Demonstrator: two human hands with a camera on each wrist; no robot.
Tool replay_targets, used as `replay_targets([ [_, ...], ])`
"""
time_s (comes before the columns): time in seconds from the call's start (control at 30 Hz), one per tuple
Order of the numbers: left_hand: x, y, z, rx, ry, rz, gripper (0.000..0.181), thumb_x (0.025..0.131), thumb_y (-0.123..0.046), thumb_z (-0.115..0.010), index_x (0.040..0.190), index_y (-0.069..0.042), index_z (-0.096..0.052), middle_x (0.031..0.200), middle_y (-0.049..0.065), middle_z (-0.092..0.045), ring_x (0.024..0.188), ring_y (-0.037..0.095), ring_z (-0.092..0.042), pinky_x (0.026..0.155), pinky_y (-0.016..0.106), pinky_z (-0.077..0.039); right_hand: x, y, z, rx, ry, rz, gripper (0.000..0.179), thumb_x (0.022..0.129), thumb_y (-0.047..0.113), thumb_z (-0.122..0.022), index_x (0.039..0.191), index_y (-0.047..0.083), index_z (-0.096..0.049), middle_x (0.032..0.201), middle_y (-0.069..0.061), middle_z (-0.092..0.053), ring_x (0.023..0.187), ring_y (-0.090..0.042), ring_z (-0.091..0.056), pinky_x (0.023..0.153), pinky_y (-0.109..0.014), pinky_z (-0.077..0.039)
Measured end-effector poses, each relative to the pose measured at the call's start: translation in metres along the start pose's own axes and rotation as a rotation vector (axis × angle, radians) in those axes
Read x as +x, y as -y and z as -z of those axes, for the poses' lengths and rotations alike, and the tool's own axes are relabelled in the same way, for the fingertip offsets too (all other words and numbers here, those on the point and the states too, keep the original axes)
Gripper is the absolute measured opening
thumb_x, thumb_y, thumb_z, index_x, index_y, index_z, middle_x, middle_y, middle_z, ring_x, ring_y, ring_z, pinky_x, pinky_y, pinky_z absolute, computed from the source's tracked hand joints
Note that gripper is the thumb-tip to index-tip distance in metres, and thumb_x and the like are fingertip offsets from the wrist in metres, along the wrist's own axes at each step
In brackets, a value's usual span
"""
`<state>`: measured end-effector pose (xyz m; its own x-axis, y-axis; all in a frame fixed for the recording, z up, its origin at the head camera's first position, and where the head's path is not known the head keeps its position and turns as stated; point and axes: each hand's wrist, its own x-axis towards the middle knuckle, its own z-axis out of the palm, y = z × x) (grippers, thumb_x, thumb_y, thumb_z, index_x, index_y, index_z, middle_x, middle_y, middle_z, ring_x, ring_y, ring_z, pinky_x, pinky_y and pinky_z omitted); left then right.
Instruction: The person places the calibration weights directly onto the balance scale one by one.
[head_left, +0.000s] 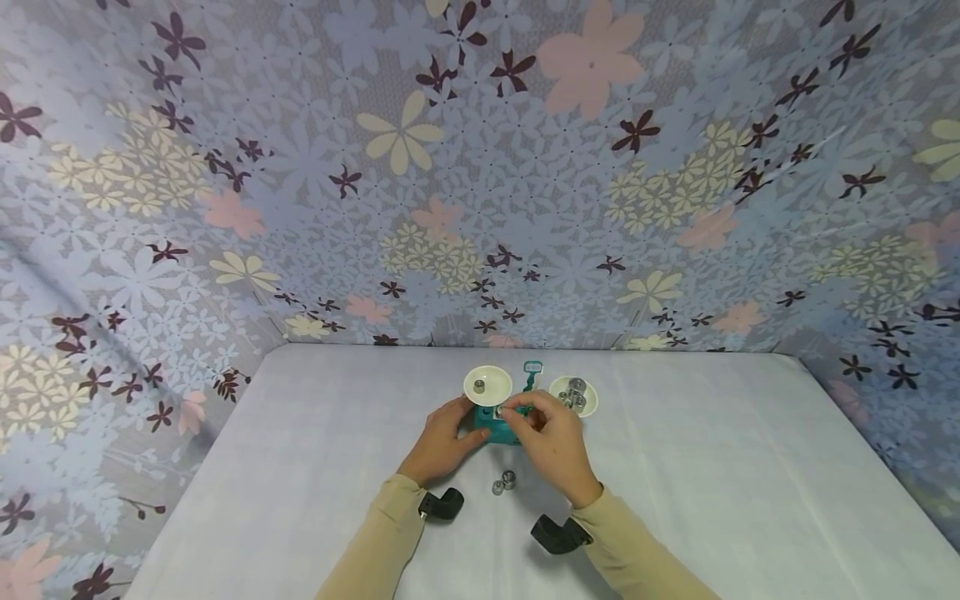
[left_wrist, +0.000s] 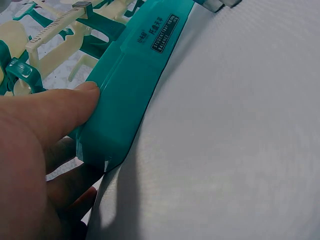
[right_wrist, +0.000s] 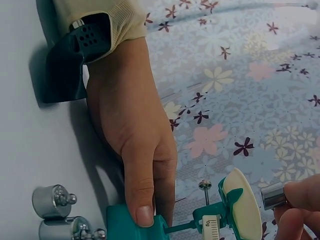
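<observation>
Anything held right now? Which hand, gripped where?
Both. Left hand: teal balance base, gripped around its left end. Right hand: metal weight, pinched at one end, the other end exposed.

Left hand (left_wrist: pixel 25 152), 8 o'clock: I see it holding one end of the green base (left_wrist: pixel 120 110), thumb against it | label (left_wrist: pixel 166 33), 12: I read "BALANCE" | ruled beam (left_wrist: pixel 57 27), 10 | metal pieces (left_wrist: pixel 214 5), 1, cropped on my feed | white table (left_wrist: pixel 240 125), 3

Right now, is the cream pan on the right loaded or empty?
Loaded: the head view shows several metal weights clustered inside the right pan.
</observation>
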<state>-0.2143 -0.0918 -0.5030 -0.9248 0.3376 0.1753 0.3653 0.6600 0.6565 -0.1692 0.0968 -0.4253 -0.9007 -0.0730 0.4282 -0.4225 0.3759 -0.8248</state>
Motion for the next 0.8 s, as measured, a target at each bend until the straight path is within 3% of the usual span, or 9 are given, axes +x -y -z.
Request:
replay_targets([
  [0.2, 0.0, 0.0, 0.0, 0.003, -0.002, 0.003, 0.065, 0.09, -0.042, -0.056, 0.142, -0.009, -0.037, 0.143, 0.006, -0.04, 0.134, 0.021, -0.032, 0.112, 0.044, -0.02, 0.004, -0.003, -0.002, 0.01, -0.007, 0.027, 0.006, 0.085, 0.022, -0.068, 0.091, 0.02, -0.069, 0.061, -0.002, -0.049, 0.047, -0.011, -0.04, 0.04, -0.024, -0.034],
  [0.8, 0.001, 0.002, -0.001, 0.003, 0.019, 0.005, 0.066, 0.09, -0.045, -0.054, 0.143, -0.01, -0.035, 0.145, 0.005, -0.038, 0.134, 0.02, -0.031, 0.112, 0.046, -0.02, 0.02, -0.004, -0.012, -0.084, -0.073, 0.13, 0.007, 0.086, 0.019, -0.067, 0.092, 0.015, -0.07, 0.061, 0.002, -0.047, 0.047, -0.01, -0.039, 0.041, -0.024, -0.035],
])
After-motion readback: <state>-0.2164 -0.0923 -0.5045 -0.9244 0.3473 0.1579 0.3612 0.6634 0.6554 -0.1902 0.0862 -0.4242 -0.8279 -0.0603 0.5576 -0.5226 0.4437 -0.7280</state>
